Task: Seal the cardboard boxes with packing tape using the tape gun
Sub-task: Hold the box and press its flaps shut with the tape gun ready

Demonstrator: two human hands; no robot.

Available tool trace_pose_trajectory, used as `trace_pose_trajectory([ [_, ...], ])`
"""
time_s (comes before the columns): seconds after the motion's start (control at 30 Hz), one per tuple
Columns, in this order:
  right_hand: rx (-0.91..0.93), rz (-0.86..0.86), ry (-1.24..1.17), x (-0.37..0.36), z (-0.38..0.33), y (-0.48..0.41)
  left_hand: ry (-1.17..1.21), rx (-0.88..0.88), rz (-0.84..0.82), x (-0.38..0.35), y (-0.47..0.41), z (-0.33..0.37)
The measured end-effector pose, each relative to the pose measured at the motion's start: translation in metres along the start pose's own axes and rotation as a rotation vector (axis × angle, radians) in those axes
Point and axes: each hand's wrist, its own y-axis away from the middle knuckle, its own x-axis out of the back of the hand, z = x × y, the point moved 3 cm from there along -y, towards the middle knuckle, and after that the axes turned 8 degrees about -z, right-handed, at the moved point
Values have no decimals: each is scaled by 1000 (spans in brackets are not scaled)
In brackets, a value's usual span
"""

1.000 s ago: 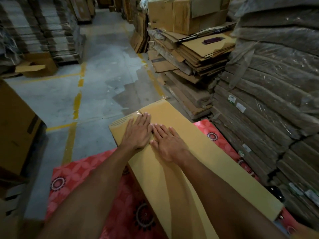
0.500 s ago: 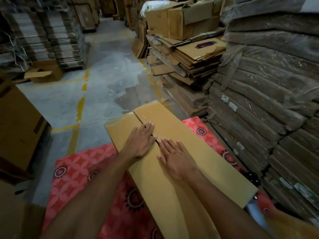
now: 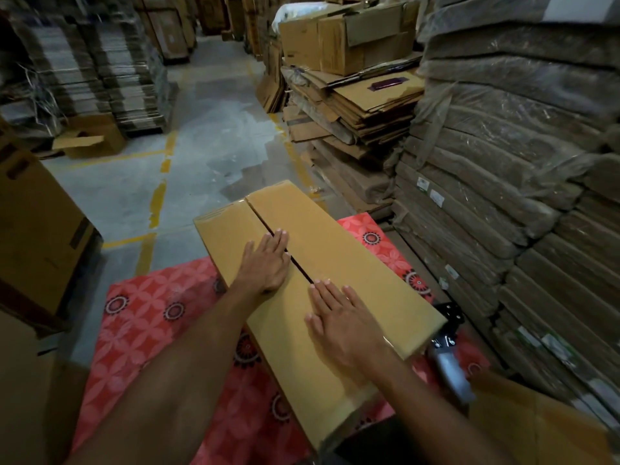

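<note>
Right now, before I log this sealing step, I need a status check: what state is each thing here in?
Long yellow-brown cardboard box: flaps closed, dark gap along the seam.
Left hand: flat on the left flap.
Right hand: flat on the box top.
Grey-handled tape gun: lying unheld beside the box.
Small brown carton on the floor: flap open.

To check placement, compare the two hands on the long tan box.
Left hand lies farther along the long tan cardboard box, fingertips at the open seam; right hand lies nearer, past the seam's visible end. Left fingers together; right fingers slightly spread. Both lie flat.
</note>
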Motion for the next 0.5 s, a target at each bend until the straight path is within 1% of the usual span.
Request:
trace_pose_trajectory([
  [0.03,-2,6,7,0,0,0,2,-8,-6,-2,7,8],
  [0.17,12,-12,28,2,1,4,-55,-130,-4,-23,50,44],
  [0.33,14,-30,56,5,-4,17,6,-93,36,-26,74,52],
  [0.5,-15,-42,30,1,10,88,8,-78,12,-24,75,57],
])
